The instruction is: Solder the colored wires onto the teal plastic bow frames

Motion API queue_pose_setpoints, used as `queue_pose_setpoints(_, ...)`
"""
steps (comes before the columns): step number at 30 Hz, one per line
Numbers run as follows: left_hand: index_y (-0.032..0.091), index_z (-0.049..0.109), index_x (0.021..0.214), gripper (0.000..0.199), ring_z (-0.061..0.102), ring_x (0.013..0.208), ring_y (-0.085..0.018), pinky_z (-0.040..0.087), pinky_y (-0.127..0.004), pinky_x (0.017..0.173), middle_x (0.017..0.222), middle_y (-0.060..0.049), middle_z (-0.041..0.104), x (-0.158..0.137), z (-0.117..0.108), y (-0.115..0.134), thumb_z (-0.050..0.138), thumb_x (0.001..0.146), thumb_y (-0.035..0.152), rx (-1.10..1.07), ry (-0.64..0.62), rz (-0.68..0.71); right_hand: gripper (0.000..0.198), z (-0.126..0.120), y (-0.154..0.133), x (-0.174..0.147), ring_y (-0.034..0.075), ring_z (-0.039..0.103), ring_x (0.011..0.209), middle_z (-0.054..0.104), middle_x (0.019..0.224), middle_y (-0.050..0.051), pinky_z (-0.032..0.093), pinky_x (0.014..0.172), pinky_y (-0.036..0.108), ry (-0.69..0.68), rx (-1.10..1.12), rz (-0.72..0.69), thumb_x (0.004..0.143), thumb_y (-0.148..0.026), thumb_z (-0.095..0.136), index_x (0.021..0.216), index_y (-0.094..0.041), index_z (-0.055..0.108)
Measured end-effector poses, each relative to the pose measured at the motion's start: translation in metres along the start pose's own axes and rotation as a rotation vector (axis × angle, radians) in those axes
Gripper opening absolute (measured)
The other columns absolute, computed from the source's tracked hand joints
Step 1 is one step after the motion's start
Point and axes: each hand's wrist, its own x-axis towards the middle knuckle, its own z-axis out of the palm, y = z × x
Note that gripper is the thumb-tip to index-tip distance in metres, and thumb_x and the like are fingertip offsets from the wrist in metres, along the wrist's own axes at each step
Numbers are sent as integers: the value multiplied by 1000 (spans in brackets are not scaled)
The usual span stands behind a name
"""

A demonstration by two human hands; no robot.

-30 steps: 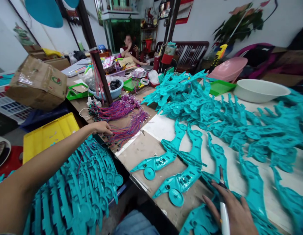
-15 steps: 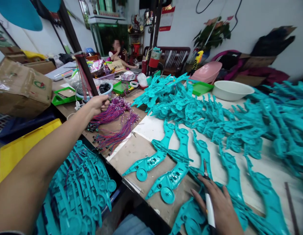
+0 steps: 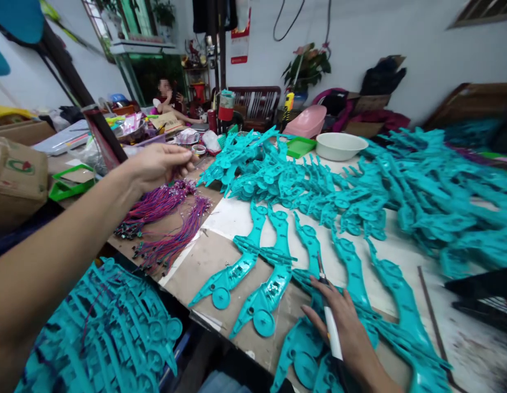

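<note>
My left hand (image 3: 165, 162) is raised above the bundles of red and purple wires (image 3: 177, 232) on the table. Its fingers are pinched together, and whatever may be between them is too small to make out. Low at the right, my right hand (image 3: 346, 325) holds a white-handled soldering iron (image 3: 332, 333) between thumb and fingers, its thin tip pointing away from me. That hand rests over turquoise plastic parts. Curved turquoise parts (image 3: 273, 284) with round discs lie in a row on the table, and some thin ones lie across them.
A large heap of turquoise parts (image 3: 294, 180) covers the table's far side. More turquoise parts (image 3: 110, 327) are stacked below the table edge at left. A white basin (image 3: 341, 147) and a green tray (image 3: 299, 147) stand behind the heap. A person (image 3: 169, 103) sits at the back.
The view has turned right, so things appear further left. My left hand has come up and nearer from the wires, fingers still pinched. My right hand still holds the soldering iron over the parts.
</note>
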Motion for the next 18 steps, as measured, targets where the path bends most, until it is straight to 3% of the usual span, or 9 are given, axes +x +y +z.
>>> queue_pose_setpoints(4,8,67,70,15,41,44,-4,27,-16,42,59,-3,57,-33,35,-23,59,83,9,-24,-127,-32,38,-52,-26,30,29,59,122,63,128,11,42,108,53,111,154,95,92,-39,50,127,-26,49)
queue_pose_setpoints(8,11,69,71,13,36,46,-4,22,-18,43,59,-1,55,-60,72,-42,73,71,23,-92,-326,-15,50,-93,-70,80,29,49,133,57,135,12,40,110,49,236,446,145,84,-46,63,126,-26,45)
queue_pose_setpoints(11,14,72,87,31,39,49,-5,25,-18,45,58,1,54,-75,93,-53,80,63,30,-182,-445,-52,58,-92,-99,107,25,62,116,59,129,10,50,99,44,129,836,140,75,-46,74,121,-26,46)
queue_pose_setpoints(13,18,71,100,45,42,51,-6,28,-17,47,58,4,53,-81,99,-60,83,59,32,-241,-491,-76,50,-85,-109,110,19,70,83,67,108,7,58,73,35,-29,1105,238,77,-44,72,115,-24,47)
queue_pose_setpoints(14,18,71,102,48,42,50,-6,28,-18,47,56,4,52,-83,99,-64,84,58,34,-254,-517,-85,46,-81,-110,107,15,67,67,69,95,5,56,60,30,-104,1219,294,78,-43,71,112,-24,47)
queue_pose_setpoints(16,16,73,92,42,38,48,-6,28,-18,46,52,5,47,-86,93,-71,83,58,39,-227,-581,-95,42,-80,-105,94,10,56,49,67,77,0,46,45,23,-217,1379,376,79,-42,70,108,-22,48)
queue_pose_setpoints(18,14,72,74,34,35,47,-6,27,-20,46,49,4,45,-89,83,-77,81,58,43,-127,-646,-87,41,-85,-91,79,9,52,47,65,71,-2,42,44,22,-268,1419,408,78,-41,70,107,-22,49)
